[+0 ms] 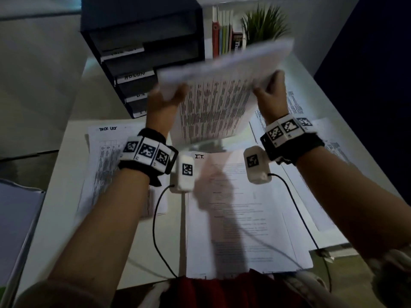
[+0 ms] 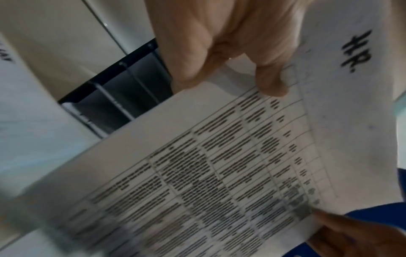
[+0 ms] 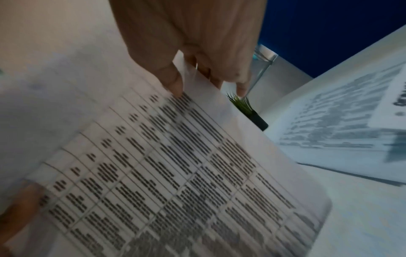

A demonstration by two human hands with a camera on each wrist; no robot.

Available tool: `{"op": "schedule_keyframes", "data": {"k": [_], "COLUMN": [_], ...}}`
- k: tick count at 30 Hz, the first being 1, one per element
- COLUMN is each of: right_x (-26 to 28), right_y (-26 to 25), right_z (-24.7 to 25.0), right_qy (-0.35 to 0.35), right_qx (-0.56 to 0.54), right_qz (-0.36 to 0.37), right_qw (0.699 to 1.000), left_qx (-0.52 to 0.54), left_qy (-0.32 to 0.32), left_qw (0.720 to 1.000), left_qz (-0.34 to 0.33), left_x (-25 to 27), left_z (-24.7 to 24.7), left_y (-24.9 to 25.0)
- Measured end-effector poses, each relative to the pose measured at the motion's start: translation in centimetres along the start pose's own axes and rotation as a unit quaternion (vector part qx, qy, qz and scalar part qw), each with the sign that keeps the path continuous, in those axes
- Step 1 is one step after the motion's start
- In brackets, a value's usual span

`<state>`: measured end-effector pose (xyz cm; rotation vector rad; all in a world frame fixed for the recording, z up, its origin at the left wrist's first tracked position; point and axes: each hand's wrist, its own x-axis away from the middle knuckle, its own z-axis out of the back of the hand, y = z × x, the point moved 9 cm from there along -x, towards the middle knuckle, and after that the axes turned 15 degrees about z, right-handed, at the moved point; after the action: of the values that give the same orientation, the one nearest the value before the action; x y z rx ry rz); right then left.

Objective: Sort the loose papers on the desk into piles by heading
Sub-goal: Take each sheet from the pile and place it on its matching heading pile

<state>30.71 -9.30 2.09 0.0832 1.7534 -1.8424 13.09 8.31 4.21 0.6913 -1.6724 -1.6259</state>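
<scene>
A printed sheet [image 1: 213, 103] w/ a ruled table of blacked-out-looking rows is held up in the air over the middle of the desk [image 1: 64, 174], tilted, top edge blurred; handwritten "HR." sits near its top corner in the left wrist view. Left hand [image 1: 164, 96] pinches the sheet's left upper edge, thumb on the printed face and fingers curled behind; right hand [image 1: 271, 90] pinches the right upper edge the same way, thumb in front, fingers behind the paper. Directly below the sheet lies a pile headed "I.T." [image 1: 244, 207], w/ arm shadows across it. To its left, a pile headed "TASK LIST" [image 1: 104, 165], partly under the left forearm. To the right, more printed papers [image 1: 295, 107] spread toward the desk edge, heading not readable from here. Behind the held sheet stands a dark tiered tray unit [image 1: 144, 47] w/ white labelled fronts, labels too blurred to read; the sheet covers its lower right corner. Beside it, a row of upright books [image 1: 222, 38] and a green spiky plant [image 1: 264, 25] in a dark pot, partly hidden by the sheet's top edge. Both wrists carry strapped bands w/ black-and-white marker squares and cabled white boxes. Desk is white; dark blue wall at right, pale wall at left.
</scene>
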Motion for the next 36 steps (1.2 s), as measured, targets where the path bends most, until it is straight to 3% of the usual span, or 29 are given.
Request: {"op": "schedule_keyframes", "data": {"k": [3,8,13,15,17,19,20,21,24,26,27,30,33,36], "right_x": [1.4,-0.5,-5.8,-7.3,-8.4,-8.3,-7.7,-6.7,-1.8,1.3,2.1,2.7,2.6,3.8], "right_y": [2.8,3.9,1.0,0.9,2.4,4.4,5.9,7.4,12.4,14.4,15.1,15.5,14.2,12.1], "right_z": [-0.7,0.2,2.5,4.1,6.0,7.5,8.1,8.7,9.4,9.5,9.5,9.7,9.8,9.3], "right_qy": [-0.030,-0.013,0.019,0.025,0.019,-0.053,-0.120,-0.196,-0.422,-0.516,-0.543,-0.557,-0.531,-0.495], "right_qx": [0.046,0.069,-0.073,-0.107,-0.094,-0.002,0.100,0.211,0.401,0.462,0.479,0.497,0.517,0.507], "right_qz": [-0.045,-0.055,-0.013,-0.029,-0.056,-0.081,-0.090,-0.096,-0.096,-0.082,-0.075,-0.037,0.038,0.159], "right_qw": [0.997,0.996,0.997,0.994,0.994,0.995,0.984,0.953,0.807,0.717,0.686,0.664,0.670,0.688], "left_qx": [-0.074,-0.031,-0.062,-0.081,-0.103,-0.142,-0.159,-0.170,-0.183,-0.186,-0.177,-0.163,-0.162,-0.220], "left_qy": [0.012,0.022,0.016,0.018,0.036,0.059,0.067,0.074,0.096,0.096,0.091,0.091,0.085,0.032], "left_qw": [0.996,0.995,0.995,0.994,0.992,0.988,0.985,0.983,0.978,0.977,0.979,0.981,0.979,0.962], "left_qz": [0.054,0.096,0.075,0.072,0.058,0.031,0.023,0.018,0.035,0.043,0.045,0.048,0.091,0.157], "left_x": [-0.6,-1.7,-3.2,-3.5,-3.8,-3.9,-4.3,-4.6,-5.3,-5.4,-5.3,-4.8,-5.1,-5.5], "left_z": [-0.5,-0.7,-3.7,-5.4,-7.0,-8.6,-9.5,-10.2,-11.8,-13.1,-13.7,-15.4,-17.0,-19.6], "left_y": [-3.0,-4.8,-3.7,-3.6,-3.2,-2.2,-2.0,-1.9,-2.2,-2.4,-2.6,-3.1,-4.9,-8.2]}}
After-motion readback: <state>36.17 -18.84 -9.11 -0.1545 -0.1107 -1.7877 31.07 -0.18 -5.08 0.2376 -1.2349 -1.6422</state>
